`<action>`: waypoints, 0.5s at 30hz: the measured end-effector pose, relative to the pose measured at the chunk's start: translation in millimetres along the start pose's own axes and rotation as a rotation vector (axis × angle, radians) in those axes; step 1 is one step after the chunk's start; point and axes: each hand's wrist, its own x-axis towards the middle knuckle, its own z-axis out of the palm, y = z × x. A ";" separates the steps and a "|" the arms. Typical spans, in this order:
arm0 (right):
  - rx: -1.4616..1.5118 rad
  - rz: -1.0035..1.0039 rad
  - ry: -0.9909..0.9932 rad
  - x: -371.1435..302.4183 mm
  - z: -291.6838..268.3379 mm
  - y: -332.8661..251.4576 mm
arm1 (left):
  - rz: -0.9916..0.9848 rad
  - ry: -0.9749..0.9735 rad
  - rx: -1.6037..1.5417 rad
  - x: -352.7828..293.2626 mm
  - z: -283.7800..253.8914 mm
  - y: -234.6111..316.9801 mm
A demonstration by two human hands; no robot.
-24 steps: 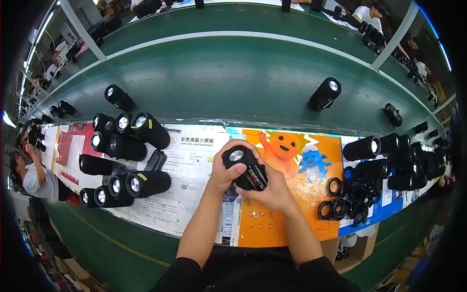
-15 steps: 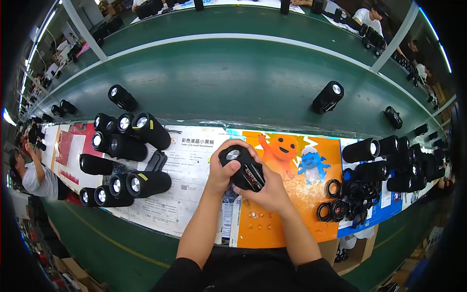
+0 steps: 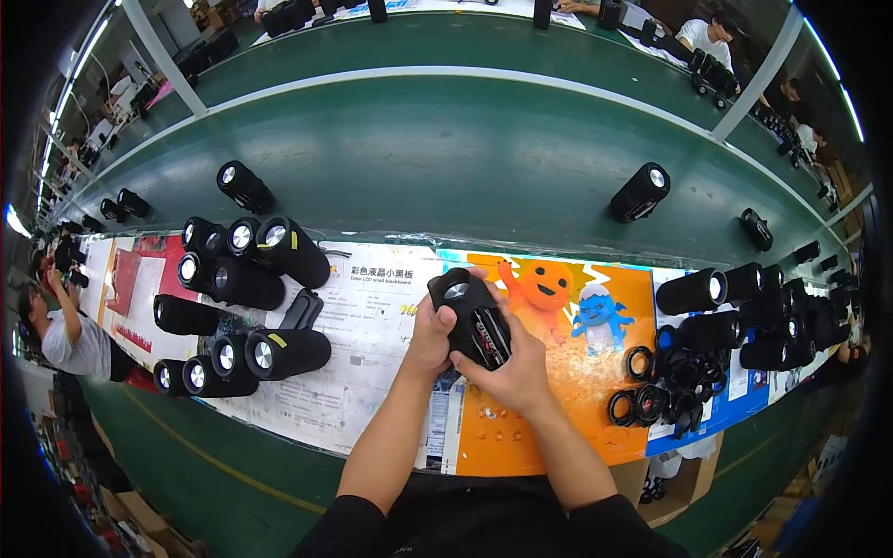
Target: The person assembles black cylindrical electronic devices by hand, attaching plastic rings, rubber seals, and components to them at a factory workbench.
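Green belt point(image 3: 446, 177) runs wide across the top, and three black tube speakers lie on it, well apart: one at the left point(image 3: 245, 186), one at the right point(image 3: 639, 192) and a small one far right point(image 3: 756, 229). Below the belt lies the surface point(image 3: 372, 391), covered with bright picture sheets. On its left sits a pile of about ten black speakers point(image 3: 237, 298), side by side and touching. On its right is another pile of speakers point(image 3: 753, 312), too crowded to count, with a heap of black rings point(image 3: 665, 391) just beside it. In the middle, the person holds one black speaker point(image 3: 470, 316) up over the sheets. The left hand point(image 3: 430, 337) wraps around its side, and the right hand point(image 3: 510, 372) cups it from below with the thumb on its front strip. A good way to do this is probably to grip it firmly with both hands and turn it slowly, so it does not slip.
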 end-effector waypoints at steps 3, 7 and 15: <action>0.030 0.000 0.015 -0.1 1.4 4.5 | -0.070 -0.060 -0.023 5.4 -6.4 -3.0; 0.032 -0.019 0.016 0.1 -2.1 3.3 | -0.114 -0.106 -0.085 6.9 -5.9 -4.6; 0.060 -0.003 -0.020 -0.6 -3.3 9.1 | -0.076 -0.133 -0.029 4.6 2.1 -1.8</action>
